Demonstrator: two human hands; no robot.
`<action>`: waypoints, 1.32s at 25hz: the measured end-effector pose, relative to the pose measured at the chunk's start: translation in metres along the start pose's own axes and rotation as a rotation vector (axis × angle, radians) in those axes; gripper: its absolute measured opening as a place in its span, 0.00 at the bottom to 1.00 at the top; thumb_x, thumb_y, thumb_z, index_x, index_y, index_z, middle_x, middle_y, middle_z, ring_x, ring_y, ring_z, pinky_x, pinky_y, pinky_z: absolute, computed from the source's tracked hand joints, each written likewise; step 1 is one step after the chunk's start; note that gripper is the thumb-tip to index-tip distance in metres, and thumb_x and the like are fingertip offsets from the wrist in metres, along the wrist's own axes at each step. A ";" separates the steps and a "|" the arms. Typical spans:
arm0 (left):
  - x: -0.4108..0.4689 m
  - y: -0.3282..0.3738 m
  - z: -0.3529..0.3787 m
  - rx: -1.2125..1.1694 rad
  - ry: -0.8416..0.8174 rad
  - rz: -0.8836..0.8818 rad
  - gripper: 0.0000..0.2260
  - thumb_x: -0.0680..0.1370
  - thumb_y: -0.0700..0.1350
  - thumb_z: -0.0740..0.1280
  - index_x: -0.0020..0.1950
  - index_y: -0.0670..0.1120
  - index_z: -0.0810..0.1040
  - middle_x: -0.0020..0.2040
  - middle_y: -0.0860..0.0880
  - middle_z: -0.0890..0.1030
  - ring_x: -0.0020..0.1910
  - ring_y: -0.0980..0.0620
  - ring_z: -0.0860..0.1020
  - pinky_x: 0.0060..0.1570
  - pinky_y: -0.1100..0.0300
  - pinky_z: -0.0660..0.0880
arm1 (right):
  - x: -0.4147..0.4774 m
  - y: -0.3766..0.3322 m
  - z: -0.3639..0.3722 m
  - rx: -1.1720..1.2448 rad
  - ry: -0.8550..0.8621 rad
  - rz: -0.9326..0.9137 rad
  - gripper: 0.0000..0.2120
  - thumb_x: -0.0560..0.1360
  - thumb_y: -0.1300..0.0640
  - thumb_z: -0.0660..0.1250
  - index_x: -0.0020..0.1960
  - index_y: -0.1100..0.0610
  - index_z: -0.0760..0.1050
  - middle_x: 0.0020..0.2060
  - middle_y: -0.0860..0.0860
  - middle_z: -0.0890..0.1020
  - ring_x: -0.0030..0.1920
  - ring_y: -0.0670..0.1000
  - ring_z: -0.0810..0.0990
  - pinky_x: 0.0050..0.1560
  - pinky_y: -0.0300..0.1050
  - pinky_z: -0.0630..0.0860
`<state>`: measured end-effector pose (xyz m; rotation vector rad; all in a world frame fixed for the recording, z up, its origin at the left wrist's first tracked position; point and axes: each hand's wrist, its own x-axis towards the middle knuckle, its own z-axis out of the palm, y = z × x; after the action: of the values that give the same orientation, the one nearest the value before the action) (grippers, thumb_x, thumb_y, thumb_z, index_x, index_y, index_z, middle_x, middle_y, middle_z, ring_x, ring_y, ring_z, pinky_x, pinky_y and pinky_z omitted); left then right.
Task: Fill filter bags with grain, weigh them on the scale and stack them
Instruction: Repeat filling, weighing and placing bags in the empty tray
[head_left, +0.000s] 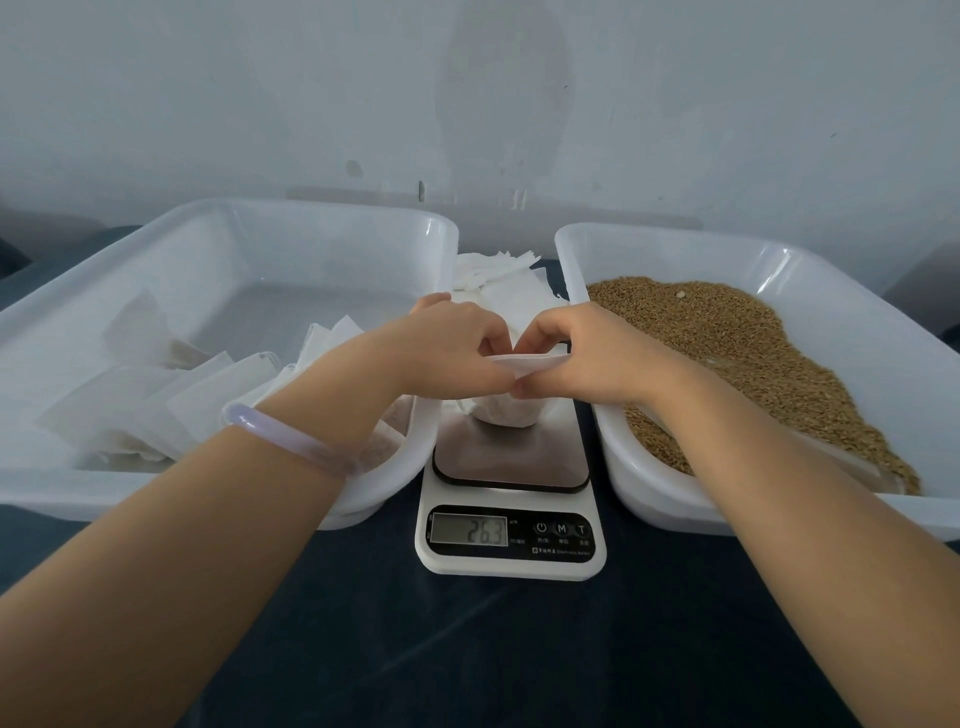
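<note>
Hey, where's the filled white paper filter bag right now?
Centre of the head view: the filter bag sits on the white digital scale, between the bag tub and grain tub, its top pinched by left hand and right hand.

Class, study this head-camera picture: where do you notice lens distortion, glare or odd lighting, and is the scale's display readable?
Head view: the wide-angle lens bows the rims of the bag tub and grain tub; light is cool and flat, shadows faint; small glare streaks mark the grain tub's far wall; the scale display is readable, showing 26.3.
</note>
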<state>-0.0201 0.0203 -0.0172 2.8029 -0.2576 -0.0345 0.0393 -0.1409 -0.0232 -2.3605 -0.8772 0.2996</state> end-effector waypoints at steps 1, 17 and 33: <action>0.000 0.001 0.000 -0.002 0.001 -0.002 0.22 0.65 0.58 0.54 0.51 0.50 0.78 0.50 0.54 0.81 0.56 0.54 0.75 0.66 0.62 0.50 | 0.000 0.000 0.000 -0.005 0.000 -0.002 0.11 0.62 0.47 0.75 0.43 0.45 0.78 0.44 0.42 0.81 0.53 0.47 0.76 0.49 0.42 0.68; -0.006 0.008 -0.014 -0.677 0.397 0.092 0.09 0.76 0.38 0.67 0.39 0.50 0.81 0.37 0.46 0.82 0.37 0.56 0.76 0.41 0.63 0.72 | -0.007 -0.008 -0.010 0.592 0.129 -0.167 0.18 0.62 0.55 0.79 0.51 0.56 0.81 0.46 0.56 0.84 0.50 0.57 0.83 0.55 0.55 0.78; 0.002 0.009 -0.006 -0.666 0.475 0.128 0.08 0.75 0.42 0.70 0.44 0.55 0.76 0.38 0.57 0.78 0.34 0.56 0.74 0.39 0.65 0.73 | -0.047 0.081 -0.100 0.340 0.160 0.540 0.13 0.70 0.62 0.74 0.52 0.65 0.75 0.29 0.57 0.82 0.27 0.51 0.80 0.22 0.37 0.70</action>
<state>-0.0200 0.0129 -0.0089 2.0517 -0.2486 0.4783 0.0856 -0.2661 0.0081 -2.2177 -0.0866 0.4279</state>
